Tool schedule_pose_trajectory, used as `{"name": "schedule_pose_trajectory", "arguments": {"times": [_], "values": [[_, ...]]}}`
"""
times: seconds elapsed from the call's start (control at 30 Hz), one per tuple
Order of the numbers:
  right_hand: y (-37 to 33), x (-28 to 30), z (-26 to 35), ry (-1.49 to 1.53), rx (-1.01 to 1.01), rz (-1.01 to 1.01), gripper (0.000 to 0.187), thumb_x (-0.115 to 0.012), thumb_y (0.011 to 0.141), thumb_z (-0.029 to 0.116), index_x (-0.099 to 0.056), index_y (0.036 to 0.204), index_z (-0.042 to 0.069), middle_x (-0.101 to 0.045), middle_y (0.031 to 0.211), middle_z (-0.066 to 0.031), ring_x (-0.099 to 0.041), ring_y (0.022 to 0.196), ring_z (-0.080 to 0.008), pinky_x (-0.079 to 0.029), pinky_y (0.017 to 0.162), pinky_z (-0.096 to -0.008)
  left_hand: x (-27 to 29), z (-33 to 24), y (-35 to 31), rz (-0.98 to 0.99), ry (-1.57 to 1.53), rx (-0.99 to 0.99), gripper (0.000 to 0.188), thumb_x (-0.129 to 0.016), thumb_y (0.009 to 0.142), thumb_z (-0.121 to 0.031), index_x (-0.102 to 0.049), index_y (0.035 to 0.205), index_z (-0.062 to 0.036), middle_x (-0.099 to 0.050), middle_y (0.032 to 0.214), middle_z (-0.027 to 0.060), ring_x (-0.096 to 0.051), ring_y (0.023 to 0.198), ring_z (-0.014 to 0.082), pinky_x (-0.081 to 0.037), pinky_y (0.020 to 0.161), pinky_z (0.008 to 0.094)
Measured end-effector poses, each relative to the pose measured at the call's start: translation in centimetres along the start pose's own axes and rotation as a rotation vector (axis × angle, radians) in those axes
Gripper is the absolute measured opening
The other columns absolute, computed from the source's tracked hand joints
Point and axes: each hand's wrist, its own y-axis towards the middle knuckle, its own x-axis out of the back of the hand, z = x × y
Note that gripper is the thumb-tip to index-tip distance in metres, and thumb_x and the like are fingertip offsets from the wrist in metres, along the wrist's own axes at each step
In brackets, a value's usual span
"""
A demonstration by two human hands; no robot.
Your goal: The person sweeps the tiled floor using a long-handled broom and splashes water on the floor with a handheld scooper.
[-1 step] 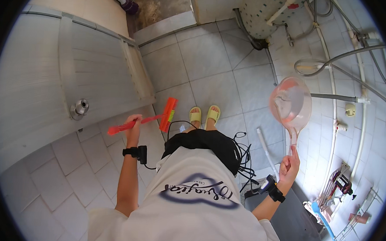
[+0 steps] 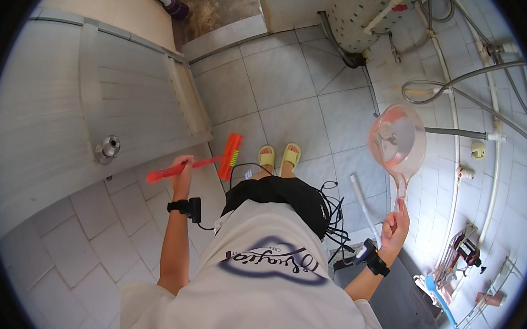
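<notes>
My left hand [image 2: 183, 168] is closed round the handle of an orange-red scrub brush [image 2: 230, 157]. The brush lies nearly level in the air, its head to the right and a strip of yellow-green bristles showing on the right side. On the other side, my right hand [image 2: 395, 228] grips the handle of a see-through pinkish water dipper [image 2: 398, 139]. The dipper's round bowl points away from me, in front of the tiled wall; something pale shows in it, perhaps a little water. Both hands are well apart, at either side of my body.
A pale door [image 2: 136, 92] with a round metal knob [image 2: 107, 149] stands at the left. Pipes and grey hoses [image 2: 456, 132] run along the right wall, above a wire rack [image 2: 486, 301]. A dark grey lidded box [image 2: 408, 309] is by my right arm. Black cables [image 2: 334, 219] hang at my waist.
</notes>
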Motion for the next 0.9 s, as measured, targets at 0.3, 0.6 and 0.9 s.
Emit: {"name": "schedule_pose_trajectory", "arguments": {"times": [0.3, 0.6, 0.9], "values": [[3.5, 0.1, 2.8, -0.048, -0.008, 0.045, 0.044, -0.050, 0.078, 0.012, -0.037, 0.117, -0.003, -0.038, 0.053, -0.0026, -0.024, 0.033, -0.0034, -0.018, 0.028, -0.0142, -3.4, -0.3, 0.2, -0.007, 0.090, -0.029, 0.005, -0.054, 0.072, -0.003, -0.057, 0.076, -0.0025, -0.055, 0.081, 0.0062, -0.052, 0.077, 0.0163, -0.040, 0.073, 0.0266], [7.8, -5.8, 3.4, -0.250, -0.227, 0.103, 0.040, -0.046, 0.075, 0.007, -0.036, 0.113, -0.004, -0.040, 0.052, -0.0030, -0.028, 0.035, -0.0032, -0.019, 0.029, -0.0142, -2.4, 2.5, -1.5, 0.013, 0.158, -0.109, 0.003, -0.054, 0.072, -0.001, -0.056, 0.072, -0.0028, -0.056, 0.078, 0.0073, -0.053, 0.076, 0.0189, -0.041, 0.071, 0.0276], [17.8, -10.3, -4.9, -0.517, -0.542, 0.345, 0.039, -0.046, 0.069, -0.003, -0.042, 0.108, -0.005, -0.043, 0.051, -0.0049, -0.033, 0.037, -0.0063, -0.021, 0.031, -0.0176, -1.0, 5.9, -3.8, -0.031, 0.284, -0.007, 0.007, -0.053, 0.070, 0.004, -0.057, 0.070, -0.0026, -0.055, 0.075, 0.0094, -0.054, 0.073, 0.0216, -0.042, 0.069, 0.0280]]}}
